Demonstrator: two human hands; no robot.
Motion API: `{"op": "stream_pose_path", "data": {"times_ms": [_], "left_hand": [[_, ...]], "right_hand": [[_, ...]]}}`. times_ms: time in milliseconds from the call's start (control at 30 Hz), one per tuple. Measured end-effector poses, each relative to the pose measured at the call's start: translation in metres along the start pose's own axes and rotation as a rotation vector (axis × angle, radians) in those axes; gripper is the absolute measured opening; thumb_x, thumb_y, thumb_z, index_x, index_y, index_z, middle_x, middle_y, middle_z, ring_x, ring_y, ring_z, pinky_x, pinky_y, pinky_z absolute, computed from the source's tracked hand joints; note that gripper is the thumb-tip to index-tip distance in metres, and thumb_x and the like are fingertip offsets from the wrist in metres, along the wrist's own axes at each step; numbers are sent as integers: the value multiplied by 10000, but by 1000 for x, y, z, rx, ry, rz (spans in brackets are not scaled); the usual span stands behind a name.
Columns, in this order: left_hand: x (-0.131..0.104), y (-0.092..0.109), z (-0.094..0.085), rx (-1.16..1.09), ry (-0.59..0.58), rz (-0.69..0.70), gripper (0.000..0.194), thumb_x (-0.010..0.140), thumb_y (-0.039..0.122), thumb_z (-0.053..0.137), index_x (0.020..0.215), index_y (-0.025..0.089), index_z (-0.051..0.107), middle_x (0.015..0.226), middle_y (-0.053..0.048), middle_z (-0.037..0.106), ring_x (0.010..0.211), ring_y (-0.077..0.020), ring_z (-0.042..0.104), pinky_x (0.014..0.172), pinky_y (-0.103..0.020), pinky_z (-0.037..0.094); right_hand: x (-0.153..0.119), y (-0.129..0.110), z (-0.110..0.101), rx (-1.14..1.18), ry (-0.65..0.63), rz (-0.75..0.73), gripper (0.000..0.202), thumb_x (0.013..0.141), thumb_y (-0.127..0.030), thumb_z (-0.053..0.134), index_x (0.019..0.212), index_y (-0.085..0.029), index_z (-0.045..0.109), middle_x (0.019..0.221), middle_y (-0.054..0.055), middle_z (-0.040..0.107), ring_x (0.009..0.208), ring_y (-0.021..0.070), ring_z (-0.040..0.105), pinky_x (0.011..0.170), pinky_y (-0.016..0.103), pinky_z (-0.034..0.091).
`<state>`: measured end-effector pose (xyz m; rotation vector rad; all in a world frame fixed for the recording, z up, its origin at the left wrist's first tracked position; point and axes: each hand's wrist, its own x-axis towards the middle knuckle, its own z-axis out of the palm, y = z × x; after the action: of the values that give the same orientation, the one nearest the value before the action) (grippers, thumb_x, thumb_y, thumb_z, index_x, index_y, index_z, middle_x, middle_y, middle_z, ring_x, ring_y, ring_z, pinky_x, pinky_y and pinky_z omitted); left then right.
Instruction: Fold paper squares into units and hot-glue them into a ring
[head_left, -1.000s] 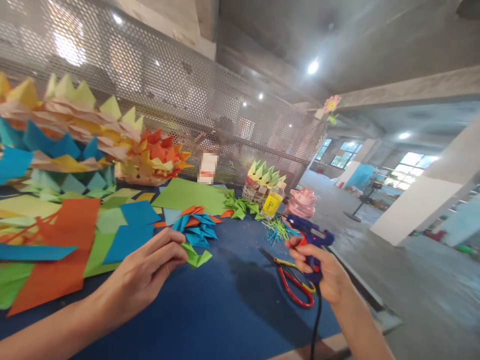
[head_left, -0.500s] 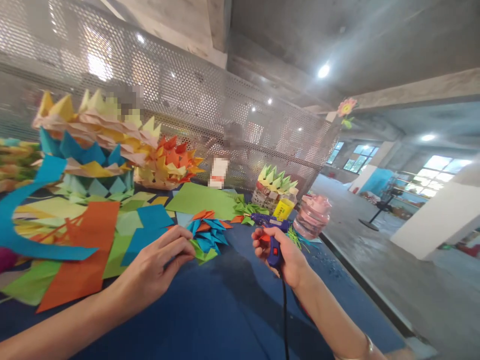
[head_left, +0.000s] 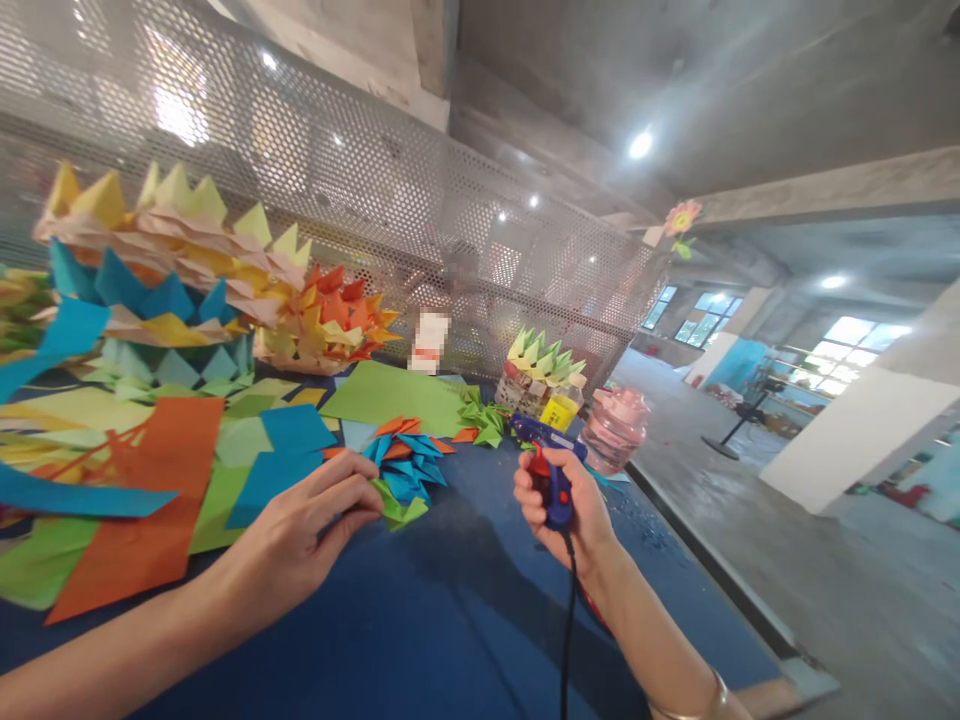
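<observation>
My right hand (head_left: pixel 568 505) is wrapped round the handle of a blue hot glue gun (head_left: pixel 551 437), a finger at its red trigger. Its nozzle points left, and a black cord hangs from the handle. My left hand (head_left: pixel 319 515) is closed in a pinch on a green folded paper piece (head_left: pixel 401 508); the exact grip is hidden by the fingers. Just behind that piece lies a cluster of blue and orange folded paper points (head_left: pixel 409 462) on the dark blue table (head_left: pixel 450 620). More green folded paper pieces (head_left: pixel 484 418) lie behind the glue gun's tip.
Coloured paper sheets (head_left: pixel 142 490) cover the table's left side. Layered paper crowns (head_left: pixel 172 300) and an orange one (head_left: pixel 330 320) stand behind. A basket with green points (head_left: pixel 536 370), a yellow-labelled bottle (head_left: pixel 561 405) and a pink clear jar (head_left: pixel 616 430) stand right, near the table edge.
The glue gun in my right hand has moved slightly right and turned, its nozzle now tilted upward to the left. My left hand keeps its pinch. The view has shifted a little.
</observation>
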<state>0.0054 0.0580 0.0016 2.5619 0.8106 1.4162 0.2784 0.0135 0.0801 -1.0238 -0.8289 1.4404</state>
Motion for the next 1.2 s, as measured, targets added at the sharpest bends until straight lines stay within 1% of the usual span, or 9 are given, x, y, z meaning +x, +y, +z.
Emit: {"op": "stream_pose_path", "data": {"times_ms": [133,267,367,467,567,800,967,1067,1200], "left_hand": [[0,5,0,-42,23,-28,181,973,203,435,849,214,566,971,-30,573,958,-145,598,814,-212,465],[1,7,0,-38,23,-26,198,972,212,435,832,215,576,966,-31,576,959,-148,601,808,-207,465],[1,6,0,-19,22,-18,199,972,210,426,842,214,577,968,-32,577,942,-143,599,797,-202,461],[0,6,1,-38,20,-10,191,982,212,419,858,214,565,972,-39,571,949,-145,590,801,-210,457],[0,5,1,-49,18,-6,181,986,216,426,867,214,562,982,-42,566,954,-146,584,800,-217,451],[-1,5,1,-48,14,-14,172,985,216,433,874,216,565,990,-40,559,962,-147,580,802,-218,442],[-1,4,1,-36,-10,-12,171,986,214,436,875,215,568,998,-45,558,964,-148,583,802,-221,453],[1,4,-2,-4,-3,2,182,982,198,431,866,208,571,997,-46,566,978,-153,588,801,-222,469],[4,7,-7,19,19,50,188,973,151,422,863,194,568,984,-44,562,928,-134,605,792,-204,491]], "right_hand": [[-2,14,8,-298,32,-139,271,722,-380,697,850,-190,553,511,-80,484,395,76,388,352,174,331],[-3,22,9,-616,154,-322,213,735,-325,691,852,-176,594,469,-88,451,413,97,406,426,214,351],[-2,22,6,-821,249,-449,171,744,-309,673,839,-169,648,582,-25,568,548,150,524,582,268,425],[-3,21,4,-979,305,-541,150,770,-305,646,847,-180,676,764,43,674,734,217,613,741,311,434],[-4,22,4,-1088,338,-590,158,798,-321,624,874,-192,673,793,64,698,770,251,640,749,321,434],[-3,26,3,-1199,345,-649,169,843,-351,595,796,-197,646,687,49,647,647,220,586,650,296,408],[-3,27,3,-1185,301,-687,150,827,-330,613,819,-187,658,812,73,655,740,220,579,724,303,426],[-5,29,4,-1155,249,-701,160,843,-343,605,800,-193,642,778,50,619,729,201,561,695,286,439],[-13,32,6,-1038,69,-571,258,913,-404,521,835,-180,621,566,-31,452,508,131,442,502,243,378]]}}
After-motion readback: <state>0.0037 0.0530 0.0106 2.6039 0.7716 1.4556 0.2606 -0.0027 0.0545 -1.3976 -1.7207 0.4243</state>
